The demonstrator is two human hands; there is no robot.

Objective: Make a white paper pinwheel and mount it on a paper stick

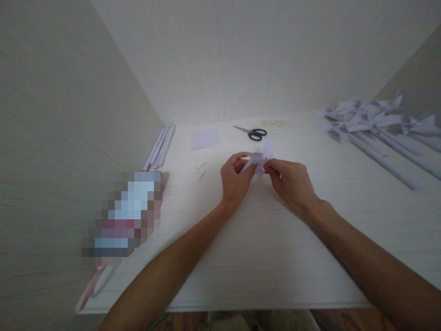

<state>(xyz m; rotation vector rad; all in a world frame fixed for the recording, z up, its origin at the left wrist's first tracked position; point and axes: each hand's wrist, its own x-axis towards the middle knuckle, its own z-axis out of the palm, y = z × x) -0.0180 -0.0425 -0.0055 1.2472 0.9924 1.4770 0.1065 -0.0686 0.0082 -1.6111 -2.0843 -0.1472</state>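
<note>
On the bench (275,266), just to the person's side of the scissors (257,134), a folded paper (268,149) sits between both hands: the left hand (237,181) has its grip closed round it, and the right hand (292,181) pinches its edge, thumb and fingertips nearly together. The step in hand looks like shaping the folds by fingertip, with paper pinwheels (365,123) lying well to the right of the scissors. The next move, I'd judge, calls for a steady left grip and a light, exact right pinch.
</note>
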